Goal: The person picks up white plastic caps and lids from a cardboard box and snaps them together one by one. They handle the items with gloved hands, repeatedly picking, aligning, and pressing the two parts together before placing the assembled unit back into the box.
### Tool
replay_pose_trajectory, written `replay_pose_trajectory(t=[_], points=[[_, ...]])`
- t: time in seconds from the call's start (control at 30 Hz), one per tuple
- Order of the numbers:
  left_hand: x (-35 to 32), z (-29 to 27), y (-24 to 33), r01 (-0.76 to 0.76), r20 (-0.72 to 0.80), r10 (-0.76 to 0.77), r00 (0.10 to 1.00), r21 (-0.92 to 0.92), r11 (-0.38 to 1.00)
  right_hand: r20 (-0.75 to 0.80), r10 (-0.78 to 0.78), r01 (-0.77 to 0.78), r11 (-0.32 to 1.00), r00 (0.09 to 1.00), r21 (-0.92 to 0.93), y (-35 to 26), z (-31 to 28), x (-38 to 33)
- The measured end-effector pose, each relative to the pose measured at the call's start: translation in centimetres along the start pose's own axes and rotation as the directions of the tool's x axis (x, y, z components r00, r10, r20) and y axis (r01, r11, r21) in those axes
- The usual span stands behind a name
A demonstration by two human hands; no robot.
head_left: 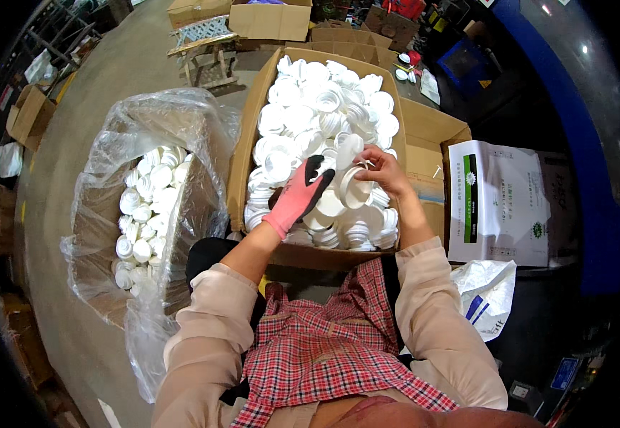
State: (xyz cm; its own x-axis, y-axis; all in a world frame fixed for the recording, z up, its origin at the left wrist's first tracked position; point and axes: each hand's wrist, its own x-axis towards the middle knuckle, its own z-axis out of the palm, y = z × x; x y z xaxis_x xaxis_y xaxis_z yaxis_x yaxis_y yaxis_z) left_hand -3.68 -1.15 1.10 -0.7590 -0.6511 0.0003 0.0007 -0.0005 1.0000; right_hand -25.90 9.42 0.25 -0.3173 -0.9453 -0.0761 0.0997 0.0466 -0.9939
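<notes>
A cardboard box point(245, 135) in front of me is heaped with several white plastic lids point(317, 107). My left hand point(300, 194), in a pink and black glove, hovers over the lids near the box's middle with its fingers held together; whether it grips a lid I cannot tell. My bare right hand point(381, 171) holds a white round lid point(356, 187) tilted on edge just right of the gloved fingers. Both hands are almost touching above the pile.
To my left stands a box lined with a clear plastic bag point(138, 143), partly filled with white lids point(145, 207). A white printed sack point(499, 203) and a white bag point(488, 289) lie at my right. More cardboard boxes point(270, 20) stand behind.
</notes>
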Motion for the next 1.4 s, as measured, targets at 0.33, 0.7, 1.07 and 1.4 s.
replay_pose_trajectory(t=[0.33, 0.7, 1.07, 1.4], points=[[1.7, 0.2, 2.2, 0.0, 0.007, 0.004, 1.0, -0.379, 0.925, 0.343, -0.355, 0.482, 0.762, 0.869, -0.432, -2.6, 6.7, -0.6], [1.9, 1.8, -0.4, -0.271, -0.149, 0.257, 0.955, -0.085, 0.959, 0.107, -0.425, 0.368, 0.599, 0.899, -0.711, -2.5, 8.5, -1.9], [2.5, 1.9, 2.4, -0.089, 0.109, 0.097, 0.989, -0.072, 0.993, 0.136, -0.135, 0.139, 0.99, 0.981, -0.02, -3.5, 2.5, -2.7], [-0.3, 3.3, 2.2, 0.159, 0.3, -0.087, 0.95, -0.225, 0.961, -0.133, -0.182, 0.205, 0.959, 0.974, 0.193, -3.2, 8.3, -2.1]])
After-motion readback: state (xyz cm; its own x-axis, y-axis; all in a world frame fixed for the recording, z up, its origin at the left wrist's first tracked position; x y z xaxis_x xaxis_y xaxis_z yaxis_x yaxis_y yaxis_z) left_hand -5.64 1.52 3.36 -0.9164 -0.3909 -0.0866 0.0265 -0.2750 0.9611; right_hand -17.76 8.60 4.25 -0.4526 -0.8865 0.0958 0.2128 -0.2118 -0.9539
